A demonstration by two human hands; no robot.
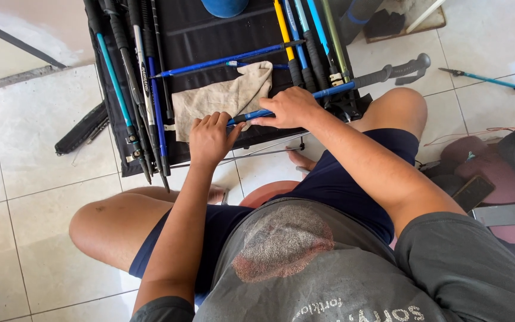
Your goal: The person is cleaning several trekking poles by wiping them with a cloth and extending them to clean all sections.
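Note:
My left hand point(211, 138) is closed around the lower end of a blue trekking pole point(341, 88) that lies across a black folding table point(210, 36). My right hand point(290, 107) grips the same pole a little further up its shaft. The pole's black handle point(403, 67) sticks out past the table's right edge, over my right knee. A crumpled beige cloth point(225, 95) lies on the table just above my left hand, touching the pole's end.
Several more poles lie on the table: black and blue ones point(144, 89) at the left, yellow, blue and green ones point(308, 42) at the right. A teal pole point(490, 80) lies on the tiled floor at right. A phone point(473, 192) rests on dark red bags.

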